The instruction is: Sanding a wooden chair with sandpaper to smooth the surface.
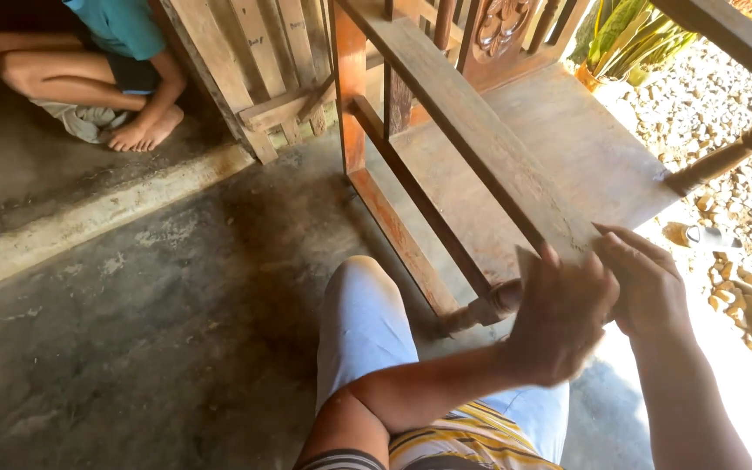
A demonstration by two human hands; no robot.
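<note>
Woodwork is taking up most of the view: a reddish-brown wooden frame [446, 130] of rails and turned spindles is lying tipped on the concrete floor [158, 322], and the person wearing the camera is sitting beside it with one knee in pale trousers [363, 318] drawn up. Both hands are working at the near end of the broad top rail [515, 178]. The left hand [559, 318] is crossing over in front, its fingers curled and pressed against the rail's end, possibly around a small pad or sheet, though what it is pinching cannot be told (the hand is blurred). The right hand [650, 283] is lying flat with fingers together along the same end, steadying it.

As a judgement, the work seems partly done: the top rail is looking pale, dull and bare, while the lower rail [402, 235] and the upright post [350, 87] are showing a stronger red-orange tone, so much of the frame appears to be left. Whether the hidden faces are treated cannot be seen.

Beyond, another person in a teal shirt [124, 26] is crouching barefoot on the floor by slatted wooden panels [254, 61], well apart from the hands. A potted plant [628, 35] is standing at the edge of sunlit gravel [733, 130].
</note>
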